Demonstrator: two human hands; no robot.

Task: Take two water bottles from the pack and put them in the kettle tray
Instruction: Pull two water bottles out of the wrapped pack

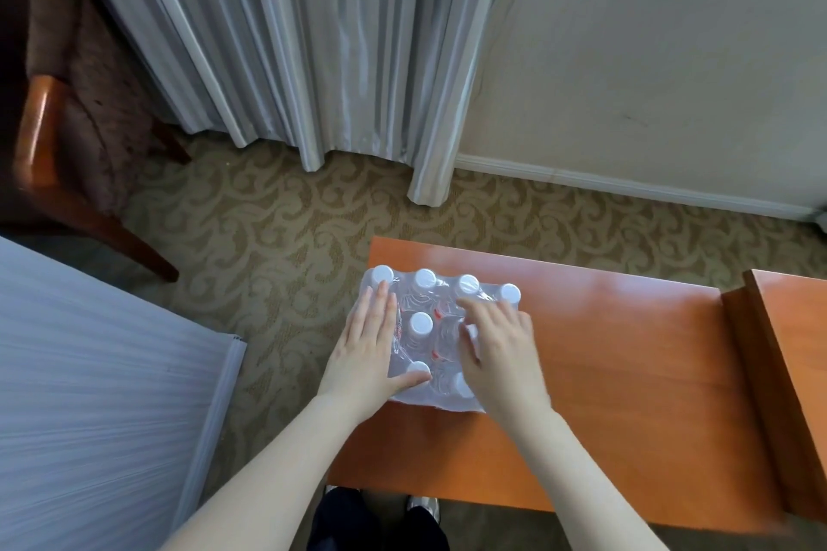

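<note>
Opening the pack [436, 340], by the look of it: first step, no bottle freed yet, wrap apparently intact over the caps. Sitting at the tabletop's [626, 349] 9 o'clock end, near its far-left corner.

Resting the left hand [362, 349] flat on the pack's 9 o'clock side, its fingers [380, 304] pressed together and pointing to 12 o'clock, thumb lying along the near edge beside a cap [418, 368]. Curling the right hand [501, 349] over the pack's 3 o'clock half, fingers bent and digging toward the middle; gripping film or merely touching it, cannot tell.

Next, probably calling for tearing the film between the middle caps, then pulling one bottle up by its neck while bracing the pack. Kettle tray not in view.
</note>
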